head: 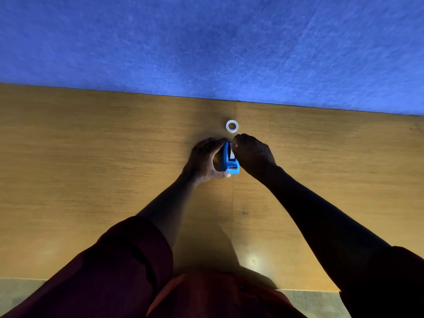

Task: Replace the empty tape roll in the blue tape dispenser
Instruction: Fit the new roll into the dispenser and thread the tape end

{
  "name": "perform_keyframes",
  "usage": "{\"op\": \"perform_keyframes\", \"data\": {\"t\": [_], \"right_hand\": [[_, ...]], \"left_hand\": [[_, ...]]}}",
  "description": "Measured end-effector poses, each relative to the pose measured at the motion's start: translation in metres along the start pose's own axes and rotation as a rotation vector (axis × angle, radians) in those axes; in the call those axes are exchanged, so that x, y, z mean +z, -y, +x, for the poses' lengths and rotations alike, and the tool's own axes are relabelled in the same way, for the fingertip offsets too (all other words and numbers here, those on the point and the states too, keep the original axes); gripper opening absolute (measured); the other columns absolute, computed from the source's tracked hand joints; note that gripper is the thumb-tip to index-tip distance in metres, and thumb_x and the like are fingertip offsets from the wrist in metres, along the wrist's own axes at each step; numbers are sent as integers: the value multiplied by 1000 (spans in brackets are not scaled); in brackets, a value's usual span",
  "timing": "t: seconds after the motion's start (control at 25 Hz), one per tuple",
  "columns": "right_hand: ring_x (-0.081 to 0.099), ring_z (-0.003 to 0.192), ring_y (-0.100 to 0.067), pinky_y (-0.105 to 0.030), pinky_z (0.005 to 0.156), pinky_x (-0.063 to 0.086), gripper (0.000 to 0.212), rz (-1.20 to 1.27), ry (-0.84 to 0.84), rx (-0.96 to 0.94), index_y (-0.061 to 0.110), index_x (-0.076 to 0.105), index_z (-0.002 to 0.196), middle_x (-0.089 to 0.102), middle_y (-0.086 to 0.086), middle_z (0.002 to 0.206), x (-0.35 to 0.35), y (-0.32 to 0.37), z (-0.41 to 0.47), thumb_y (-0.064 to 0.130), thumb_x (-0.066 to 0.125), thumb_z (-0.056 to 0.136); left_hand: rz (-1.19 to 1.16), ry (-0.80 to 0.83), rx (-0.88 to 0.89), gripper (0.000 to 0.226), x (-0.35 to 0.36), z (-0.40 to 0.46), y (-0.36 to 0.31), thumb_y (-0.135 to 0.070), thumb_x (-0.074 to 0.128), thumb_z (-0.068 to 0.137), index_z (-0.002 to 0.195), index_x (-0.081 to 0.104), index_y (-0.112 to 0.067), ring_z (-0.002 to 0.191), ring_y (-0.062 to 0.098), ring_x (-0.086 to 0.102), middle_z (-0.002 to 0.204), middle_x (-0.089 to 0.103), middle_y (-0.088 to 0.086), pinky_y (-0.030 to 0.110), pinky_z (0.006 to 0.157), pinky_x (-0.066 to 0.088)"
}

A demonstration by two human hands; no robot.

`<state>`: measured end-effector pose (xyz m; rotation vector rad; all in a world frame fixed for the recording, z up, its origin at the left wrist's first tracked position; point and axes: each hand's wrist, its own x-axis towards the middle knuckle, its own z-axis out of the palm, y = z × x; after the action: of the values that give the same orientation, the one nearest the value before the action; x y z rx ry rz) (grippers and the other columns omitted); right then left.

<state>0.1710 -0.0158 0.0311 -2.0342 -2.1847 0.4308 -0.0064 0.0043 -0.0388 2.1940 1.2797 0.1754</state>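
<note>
Overall, a wooden table point(91, 157) fills the middle of the head view, with a blue felt-like wall panel point(206, 42) standing behind its far edge. Both forearms reach forward to the table's centre; the left one comes out of a rolled dark red sleeve point(110, 260).

Blue tape dispenser point(230, 160): stands on the table at centre, cutter end toward the person. Left hand point(204, 160) grips it from the left side, fingers curled over the far end and thumb at the near corner. Right hand point(253, 154) is bunched at the dispenser's top right, fingertips point(234, 143) pinched together at the roll slot, where a sliver of white point(232, 154) shows.

White ring point(232, 126): lies flat on the table just beyond the hands, apart from both. Small and thin-walled; could be the spent core or a slim fresh roll, I cannot tell which.

Judgement on step: work is at the slot itself, either lifting a roll out or seating one. Next move calls for the left hand to keep the body steady while the right works the roll along the slot squarely, without tipping the dispenser.

Hidden or unclear: dim light leaves both hands nearly in silhouette. Right palm covers the slot's far part, so what exactly the fingertips pinch is not shown. Hub not visible.
</note>
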Motion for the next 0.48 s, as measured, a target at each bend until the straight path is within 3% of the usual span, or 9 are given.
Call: {"op": "perform_keyframes", "data": {"t": [0.24,0.48], "right_hand": [[46,63,-11,-25,50,33,11,-88,-21,-16,11,58,94,60,-1,80,6,0,-10,22,57,98],[55,63,-15,-20,47,23,7,-173,-38,-44,11,57,90,61,-3,79,8,5,-21,13,63,91]], "left_hand": [[-14,-17,12,117,1,-1,1,-56,88,63,158,29,-24,149,24,28,160,35,4,42,124,24],[-7,0,5,117,1,-1,2,-57,87,63,158,26,-26,150,24,26,161,33,2,43,124,25]]}}
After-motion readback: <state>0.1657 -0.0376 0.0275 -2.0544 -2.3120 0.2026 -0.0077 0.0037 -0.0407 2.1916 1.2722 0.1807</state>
